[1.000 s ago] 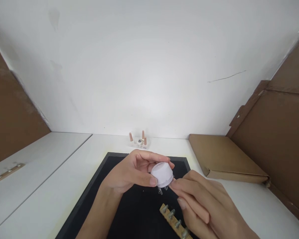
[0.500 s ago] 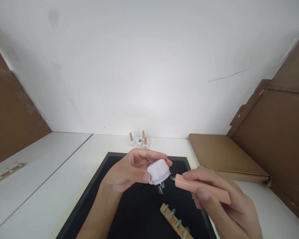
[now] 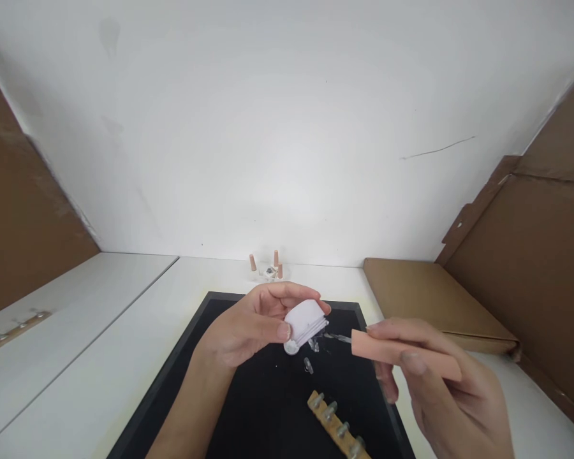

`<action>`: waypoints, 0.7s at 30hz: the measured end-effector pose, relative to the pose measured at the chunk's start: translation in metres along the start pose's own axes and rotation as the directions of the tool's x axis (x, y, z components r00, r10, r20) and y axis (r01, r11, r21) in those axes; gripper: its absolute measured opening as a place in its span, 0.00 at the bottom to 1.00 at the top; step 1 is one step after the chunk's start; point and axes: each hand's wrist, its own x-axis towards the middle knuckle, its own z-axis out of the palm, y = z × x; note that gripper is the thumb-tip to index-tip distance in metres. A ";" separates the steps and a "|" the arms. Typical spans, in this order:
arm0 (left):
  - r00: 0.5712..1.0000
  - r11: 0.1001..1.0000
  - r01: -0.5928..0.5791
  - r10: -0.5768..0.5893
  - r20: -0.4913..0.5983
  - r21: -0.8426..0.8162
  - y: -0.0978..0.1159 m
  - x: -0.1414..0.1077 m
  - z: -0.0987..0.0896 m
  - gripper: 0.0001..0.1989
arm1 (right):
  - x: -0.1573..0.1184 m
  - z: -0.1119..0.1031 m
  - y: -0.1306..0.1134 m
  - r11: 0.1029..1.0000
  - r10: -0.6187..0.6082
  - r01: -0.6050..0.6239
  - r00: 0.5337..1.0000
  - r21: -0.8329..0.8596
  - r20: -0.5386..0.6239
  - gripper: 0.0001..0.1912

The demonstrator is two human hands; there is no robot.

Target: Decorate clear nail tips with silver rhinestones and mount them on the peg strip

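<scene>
My left hand (image 3: 249, 325) grips a small white round container (image 3: 306, 320) between thumb and fingers, tilted above the black mat. In my right hand (image 3: 440, 376) is a pink cylindrical handle (image 3: 404, 356), with a thin clear tip pointing left at the container's lower right edge. A small gap seems to separate the tip from the container. Under the container hang or lie some clear bits (image 3: 314, 345), too small to make out. A small clear piece (image 3: 309, 365) rests on the mat below them.
A wooden strip with several clear pegs (image 3: 337, 426) lies on the black mat (image 3: 263, 408). Behind the mat stands a clear holder with pink-capped items (image 3: 269, 273). A flat cardboard box (image 3: 435, 296) is at right; another pegged strip (image 3: 16, 331) is far left.
My right hand has drawn the pink handle a little to the right, away from the container. The container has tilted slightly in my left hand.
</scene>
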 end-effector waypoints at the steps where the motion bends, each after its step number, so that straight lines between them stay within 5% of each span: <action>1: 1.000 1.000 0.008 -0.008 -0.004 -0.008 0.000 0.000 0.000 0.19 | 0.001 0.000 -0.001 1.000 -0.014 0.014 1.000 -0.024 0.002 0.12; 10: 1.000 0.999 0.016 -0.016 0.003 -0.041 -0.001 0.001 -0.001 0.19 | 0.008 0.005 -0.008 0.991 -0.134 0.135 0.987 -0.006 0.083 0.07; 21: 0.999 0.999 0.038 -0.038 -0.033 -0.010 0.000 0.000 -0.002 0.19 | 0.007 0.005 -0.009 0.990 -0.134 0.127 0.980 0.053 0.149 0.09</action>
